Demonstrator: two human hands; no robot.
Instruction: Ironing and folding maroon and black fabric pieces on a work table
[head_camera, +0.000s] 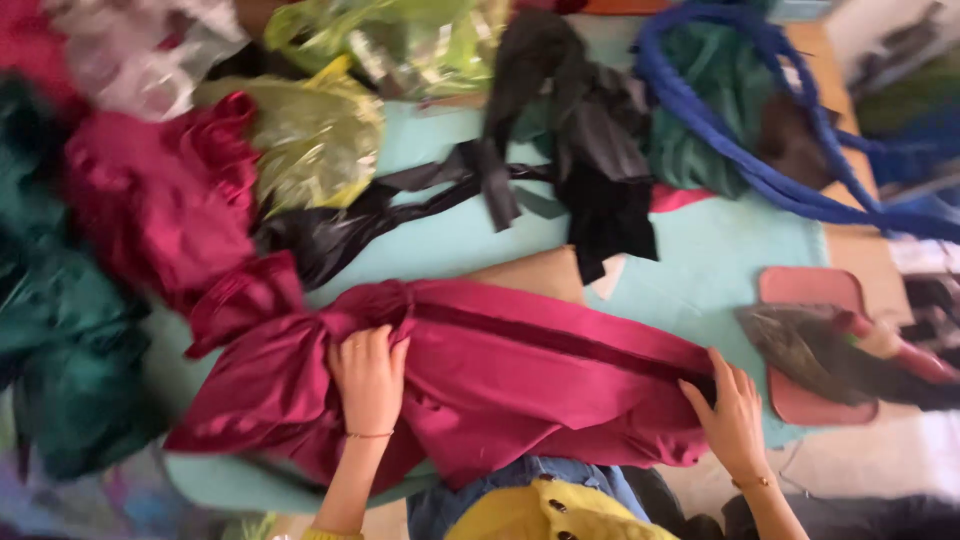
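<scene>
Magenta garment (500, 370) lies lengthwise left-to-right under left hand (368, 378) and right hand (732, 412)

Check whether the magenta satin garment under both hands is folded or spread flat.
Folded lengthwise: the magenta satin garment lies as a doubled band, bunched at one end, left hand and right hand pressing it.

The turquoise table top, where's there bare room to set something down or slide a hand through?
The widest bare stretch of the turquoise table top lies between the black fabric, the magenta garment under both hands and the pink iron rest. A narrower strip sits below the yellow-green bag. The left side is crowded with magenta cloth and green cloth.
</scene>
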